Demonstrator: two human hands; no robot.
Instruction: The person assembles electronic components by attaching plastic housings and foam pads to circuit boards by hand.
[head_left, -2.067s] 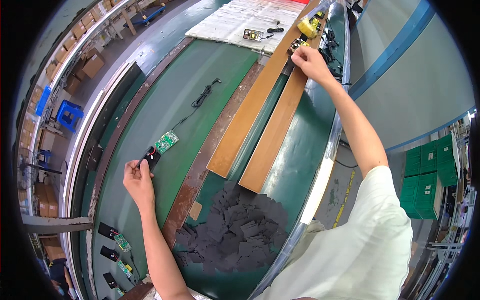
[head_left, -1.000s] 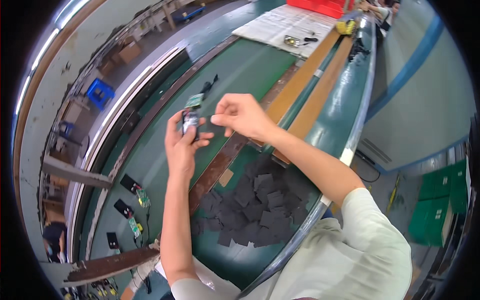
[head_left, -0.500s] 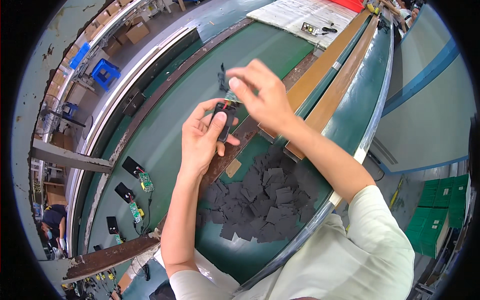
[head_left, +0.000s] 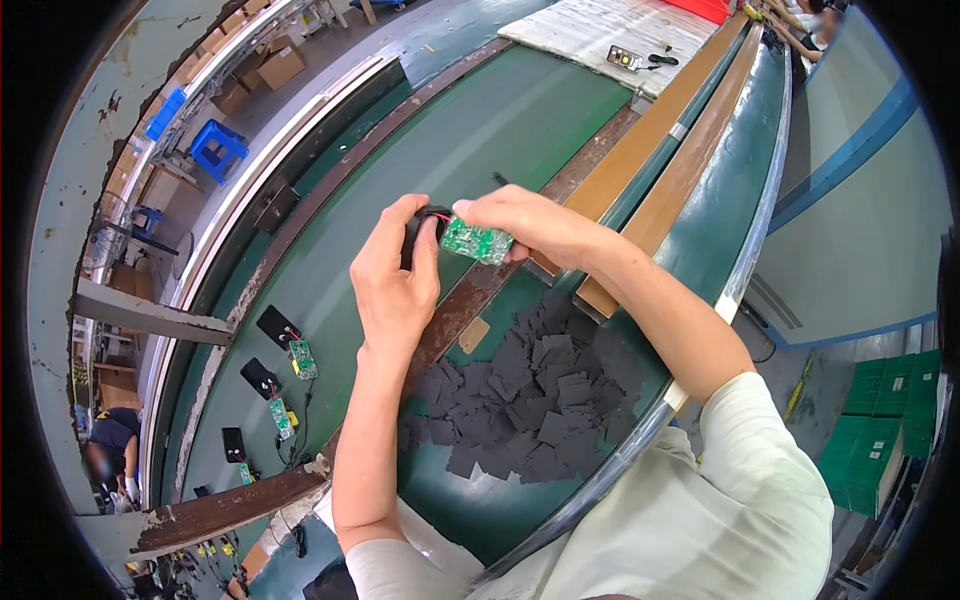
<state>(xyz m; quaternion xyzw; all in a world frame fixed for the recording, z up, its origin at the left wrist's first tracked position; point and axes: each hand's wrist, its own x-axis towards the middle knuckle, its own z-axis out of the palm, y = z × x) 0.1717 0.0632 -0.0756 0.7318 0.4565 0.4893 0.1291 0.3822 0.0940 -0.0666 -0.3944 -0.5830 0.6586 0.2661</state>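
While the left hand is gripping a black housing, the right hand's fingers are pinching a green circuit board, lying crosswise just right of it.

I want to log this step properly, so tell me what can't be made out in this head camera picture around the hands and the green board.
- Black part behind the left hand: mostly covered by its fingers, shape unclear.
- Underside of the green circuit board: turned away; the right hand covers one end.
- Board components: too small to identify.
- Bench under the pile of dark pads: hidden by the pads.
- Small items on the white sheet: too small, near the rim.
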